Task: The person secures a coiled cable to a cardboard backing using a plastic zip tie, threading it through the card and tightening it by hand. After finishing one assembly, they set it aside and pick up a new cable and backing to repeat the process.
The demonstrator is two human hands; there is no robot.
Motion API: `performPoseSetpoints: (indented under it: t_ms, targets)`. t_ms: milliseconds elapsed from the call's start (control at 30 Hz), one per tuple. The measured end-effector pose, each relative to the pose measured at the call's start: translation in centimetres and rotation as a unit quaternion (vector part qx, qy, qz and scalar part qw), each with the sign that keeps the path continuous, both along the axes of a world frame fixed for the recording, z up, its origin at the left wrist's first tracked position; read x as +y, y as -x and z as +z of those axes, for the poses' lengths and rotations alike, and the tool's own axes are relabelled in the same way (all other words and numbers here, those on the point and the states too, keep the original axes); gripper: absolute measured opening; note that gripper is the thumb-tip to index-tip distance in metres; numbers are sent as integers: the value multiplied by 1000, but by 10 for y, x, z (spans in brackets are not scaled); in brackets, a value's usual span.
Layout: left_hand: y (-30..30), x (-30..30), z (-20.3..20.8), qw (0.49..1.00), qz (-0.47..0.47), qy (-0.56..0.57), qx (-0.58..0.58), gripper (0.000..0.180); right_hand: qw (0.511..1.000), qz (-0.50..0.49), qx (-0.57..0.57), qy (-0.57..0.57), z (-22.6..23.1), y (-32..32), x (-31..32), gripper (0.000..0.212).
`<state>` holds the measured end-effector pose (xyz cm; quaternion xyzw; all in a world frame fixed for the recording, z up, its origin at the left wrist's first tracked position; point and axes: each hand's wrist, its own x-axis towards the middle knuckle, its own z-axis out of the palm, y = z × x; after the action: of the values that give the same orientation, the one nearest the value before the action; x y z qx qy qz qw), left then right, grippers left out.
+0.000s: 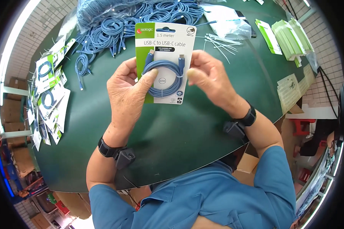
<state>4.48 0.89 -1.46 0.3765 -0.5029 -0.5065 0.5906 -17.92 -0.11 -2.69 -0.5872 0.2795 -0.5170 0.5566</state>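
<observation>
Upright before me is a white and green cardboard hang card [168,42], with a coiled blue USB-C cable [151,91] against its front. Small ties cross the coil, and both plugs point up. My left hand [128,89] is closed on the card's left side; its thumb presses the coil and its fingers go behind. At the right edge of the card is my right hand [210,76], its fingers curled and its thumb beside the edge. Whatever its fingertips pinch is too small or hidden to tell.
Loose blue cables [114,32] heap at the back of the green table [195,133]. White cable ties [221,44] lie right of them, near a plastic bag [227,23]. Carded cables [47,99] pile at the left; stacked green-white cards [288,38] stand far right.
</observation>
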Motion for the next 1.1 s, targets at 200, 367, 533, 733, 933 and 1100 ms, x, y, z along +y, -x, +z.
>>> performPoseSetpoints:
  t_ms: [200,367,533,733,933,1100]
  targets:
    - [3,1,-12,999,-26,-30,30,34,998,9,32,-54,5,-10,0,35]
    - [10,2,-21,993,-36,-20,114,32,994,45,17,-97,4,-3,-5,37]
    - [23,-1,-17,993,-17,-30,116,28,994,27,8,-110,1,-2,-1,36]
    - [32,5,0,996,2,-61,58,26,991,-28,127,-16,1,-1,1,31]
    - [37,-7,-9,992,45,-31,114,26,978,-109,166,71,3,-6,3,30]
    - [39,-10,-15,989,35,-33,140,28,984,-107,145,13,4,-4,1,28]
